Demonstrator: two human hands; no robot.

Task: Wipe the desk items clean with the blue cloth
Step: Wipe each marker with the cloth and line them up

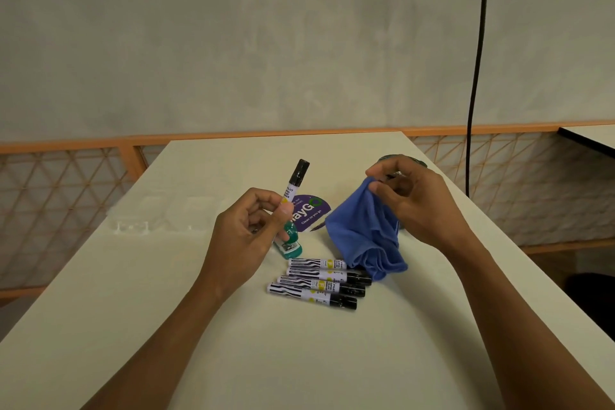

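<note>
Bench [199,343], pale top, carrying: four capped markers [319,283] lying side by side; a teal stapler [289,243]; a purple printed card [307,211]; and a dark item behind the right hand, mostly hidden, kind not told. Left hand [246,230]: fingers curled, thumb and fingertips pinching a fifth marker [294,188] low on its barrel, black cap uppermost, tilted. Right hand [409,196]: pinching the blue cloth [362,233] at its gathered top. The cloth hangs bunched, its lower folds resting on the bench and touching the farthest lying marker. Risks, as judged: the low pinch leaves a long free barrel, so a firm wipe could lever the marker loose; the trailing folds, if dragged, could roll the lying markers; rubbing at the cap could pull it off.
</note>
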